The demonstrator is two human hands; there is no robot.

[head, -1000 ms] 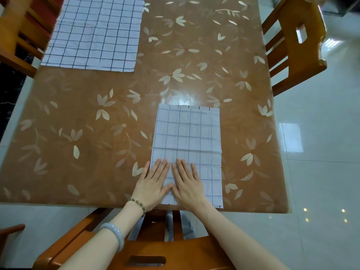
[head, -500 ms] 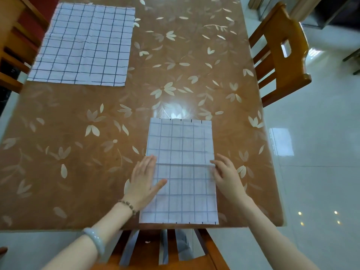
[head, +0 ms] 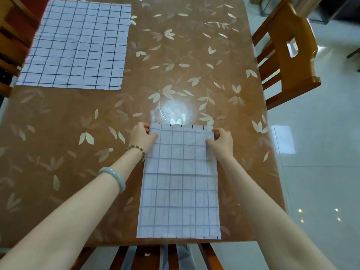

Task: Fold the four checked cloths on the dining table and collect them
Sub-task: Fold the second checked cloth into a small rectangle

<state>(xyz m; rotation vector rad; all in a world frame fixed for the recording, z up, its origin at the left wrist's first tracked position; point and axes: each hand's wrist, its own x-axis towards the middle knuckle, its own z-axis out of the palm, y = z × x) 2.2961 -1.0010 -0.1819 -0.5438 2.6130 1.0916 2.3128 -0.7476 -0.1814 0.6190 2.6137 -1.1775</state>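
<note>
Two checked cloths lie on the bench (head: 175, 75), and we have both hands on the nearer one.
The folded cloth (head: 179, 182) lies at 6 o'clock, its near edge at the bench's rim; the open cloth (head: 78, 45) lies flat at 10 o'clock, well apart. Our left hand (head: 141, 137) pinches the folded cloth's far left corner, thumb on top, and our right hand (head: 221, 140) pinches the far right corner likewise. Both forearms reach forward. Two bracelets (head: 115, 177) ring the left wrist. Wooden chairs (head: 288, 55) stand at 2 and 6 o'clock.
</note>
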